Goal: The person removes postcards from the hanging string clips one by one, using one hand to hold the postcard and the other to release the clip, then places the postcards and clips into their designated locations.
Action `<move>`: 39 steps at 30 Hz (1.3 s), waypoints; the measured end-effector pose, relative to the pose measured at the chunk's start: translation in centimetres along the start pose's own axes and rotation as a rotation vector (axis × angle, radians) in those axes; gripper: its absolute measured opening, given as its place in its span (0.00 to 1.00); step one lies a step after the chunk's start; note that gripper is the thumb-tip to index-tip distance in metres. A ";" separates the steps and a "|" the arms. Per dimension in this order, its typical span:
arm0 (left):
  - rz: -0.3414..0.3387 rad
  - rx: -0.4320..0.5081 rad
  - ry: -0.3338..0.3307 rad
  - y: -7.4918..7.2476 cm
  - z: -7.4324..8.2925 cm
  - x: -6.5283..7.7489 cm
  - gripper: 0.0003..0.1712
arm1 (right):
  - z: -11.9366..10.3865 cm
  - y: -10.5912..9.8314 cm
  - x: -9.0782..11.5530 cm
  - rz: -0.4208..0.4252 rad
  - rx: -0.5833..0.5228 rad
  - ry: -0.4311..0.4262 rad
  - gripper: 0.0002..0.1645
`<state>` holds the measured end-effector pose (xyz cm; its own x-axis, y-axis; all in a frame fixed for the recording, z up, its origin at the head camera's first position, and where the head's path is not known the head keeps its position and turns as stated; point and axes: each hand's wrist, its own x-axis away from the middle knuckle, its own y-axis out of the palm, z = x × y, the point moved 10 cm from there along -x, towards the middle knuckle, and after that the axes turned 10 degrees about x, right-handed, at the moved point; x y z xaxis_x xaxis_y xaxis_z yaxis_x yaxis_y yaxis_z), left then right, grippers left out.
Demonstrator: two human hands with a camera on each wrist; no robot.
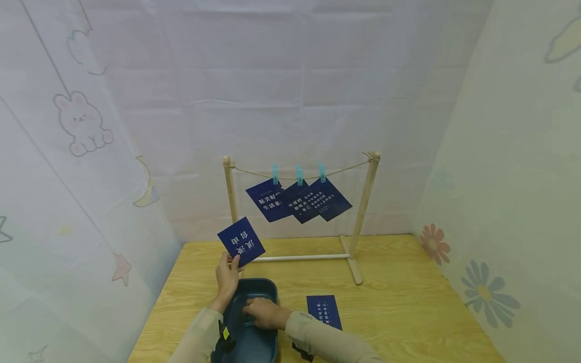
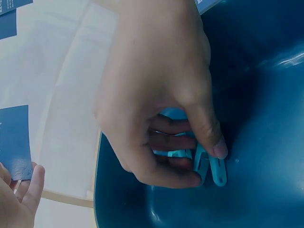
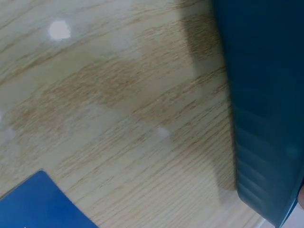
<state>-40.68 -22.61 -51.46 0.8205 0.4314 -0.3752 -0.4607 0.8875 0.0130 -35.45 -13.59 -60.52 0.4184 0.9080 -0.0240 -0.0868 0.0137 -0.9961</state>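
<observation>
My left hand [image 1: 228, 275] pinches a dark blue card [image 1: 241, 241] with white characters by its lower corner, raised beside the rack's left post. Down in the dark teal tub [image 1: 272, 288] is my right hand [image 1: 262, 311]. The left wrist view shows that right hand [image 2: 156, 95] with thumb and forefinger pinching a light blue clothespin [image 2: 218, 172]; more clothespins lie under its curled fingers, partly hidden. At the left edge of that view, fingers of the left hand [image 2: 19, 202] hold the card [image 2: 14, 142]. The right wrist view shows mainly the tub's outer wall [image 3: 266, 109].
A wooden rack [image 1: 365, 201] with a string [image 1: 349, 169] stands at the back of the table [image 1: 390, 302]. Three blue cards [image 1: 329, 199] hang there from light blue clothespins [image 1: 322, 173], overlapping. Another blue card [image 1: 324, 308] lies right of the tub, partly behind the right sleeve.
</observation>
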 end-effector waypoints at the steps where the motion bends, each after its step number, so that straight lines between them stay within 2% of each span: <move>1: 0.001 0.002 0.003 0.0 0.0 0.0 0.05 | 0.0 0.2 -0.1 -0.005 0.006 0.008 0.14; 5: 0.005 0.002 0.020 0.2 0.0 0.1 0.04 | 0.1 0.6 -0.3 -0.023 0.016 0.023 0.15; 13: -0.007 0.030 -0.017 0.7 -0.2 0.2 0.05 | 0.2 0.5 -0.2 -0.037 -0.002 0.023 0.15; 17: -0.032 0.062 -0.030 1.2 -0.3 0.4 0.05 | 0.5 -0.6 0.4 0.010 0.010 -0.008 0.15; 23: -0.087 0.084 -0.046 2.1 -0.2 1.1 0.06 | 1.4 -3.3 2.5 0.144 0.017 -0.047 0.12; 29: -0.144 0.103 -0.066 3.0 -0.3 1.7 0.06 | 3.5 -6.2 5.1 0.300 -0.057 -0.016 0.07; 32: -0.160 0.102 -0.059 3.2 -0.4 1.9 0.05 | 5.3 -8.2 6.5 0.447 -0.068 0.051 0.04; 36: -0.190 0.120 -0.047 3.6 -0.7 2.2 0.06 | 8.5 -10.8 8.2 0.661 -0.110 0.207 0.07; 39: -0.228 0.165 -0.041 4.1 -0.8 2.4 0.07 | 11.1 -11.9 9.1 0.750 -0.187 0.332 0.12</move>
<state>-40.89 -18.06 -53.09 0.9111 0.2210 -0.3479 -0.2041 0.9753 0.0849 -40.65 -0.86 -47.96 0.5565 0.4775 -0.6799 -0.3091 -0.6406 -0.7029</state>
